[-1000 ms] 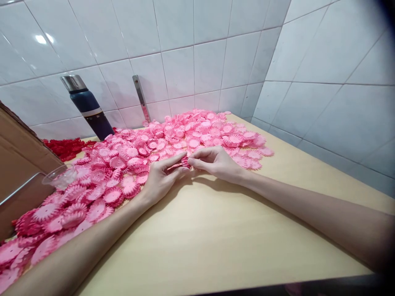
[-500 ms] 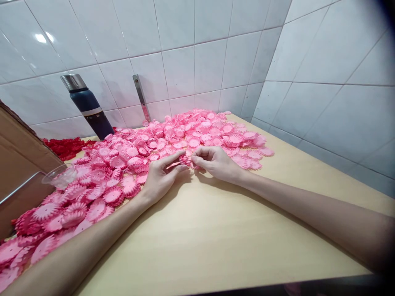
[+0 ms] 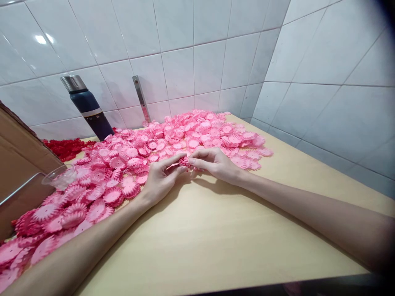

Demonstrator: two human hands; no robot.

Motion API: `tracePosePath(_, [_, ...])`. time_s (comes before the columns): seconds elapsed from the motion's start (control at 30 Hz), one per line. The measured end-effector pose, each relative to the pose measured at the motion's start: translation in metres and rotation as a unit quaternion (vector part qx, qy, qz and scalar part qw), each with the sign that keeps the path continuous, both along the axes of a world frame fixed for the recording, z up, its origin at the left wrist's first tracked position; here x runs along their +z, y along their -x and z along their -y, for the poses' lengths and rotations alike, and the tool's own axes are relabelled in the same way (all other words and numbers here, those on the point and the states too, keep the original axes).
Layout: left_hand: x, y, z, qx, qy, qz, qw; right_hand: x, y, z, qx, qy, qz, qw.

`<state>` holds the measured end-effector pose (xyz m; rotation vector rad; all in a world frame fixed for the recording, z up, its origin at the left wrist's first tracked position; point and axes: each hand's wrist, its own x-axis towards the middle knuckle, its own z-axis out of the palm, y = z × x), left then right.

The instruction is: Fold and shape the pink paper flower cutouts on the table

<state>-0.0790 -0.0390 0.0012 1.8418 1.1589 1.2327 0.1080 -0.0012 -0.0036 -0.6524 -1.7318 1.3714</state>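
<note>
Between the thumb and fingers of my left hand is a small pink frilled flower piece. My right hand pinches at the right side of that same piece, its thumb and forefinger closed there. Both hands hover just above the table, at the near edge of a wide pile of pink scalloped flower discs. Many discs have a small hole in the middle. My fingers partly cover the held piece, so its full shape is hidden.
A dark blue bottle with a steel cap stands at the back left near red flower pieces. At left are a cardboard box and a clear plastic cup. A metal strip leans on the tiled wall. The table is pale wood.
My right hand has shifted slightly left, and its fingers now meet the pink piece. More of the piece shows between the fingers. The left hand has hardly moved.
</note>
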Motion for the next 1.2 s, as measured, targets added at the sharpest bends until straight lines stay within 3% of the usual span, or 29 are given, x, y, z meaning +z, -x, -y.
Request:
tracePosePath(0.3, [0.001, -0.001, -0.003, 0.006, 0.022, 0.048, 0.999, 0.002, 0.0, 0.0, -0.035, -0.013, 0.008, 0.999])
tracePosePath(0.57, [-0.008, 0.005, -0.019, 0.046, 0.068, 0.195, 0.977, -0.001, -0.001, -0.004, -0.084, -0.039, 0.019, 0.996])
tracePosePath(0.83, [-0.002, 0.001, -0.006, -0.015, 0.003, 0.02, 1.0, -0.001, 0.0, -0.001, -0.02, 0.009, -0.007, 1.0])
tracePosePath(0.97, [-0.003, 0.003, -0.006, -0.04, 0.006, -0.004, 0.999, -0.002, 0.0, -0.002, 0.01, -0.019, 0.008, 1.0])
tracePosePath(1.2, [-0.003, 0.003, -0.006, -0.058, 0.009, -0.002, 0.998, 0.003, 0.001, 0.001, -0.011, -0.051, 0.044, 0.998])
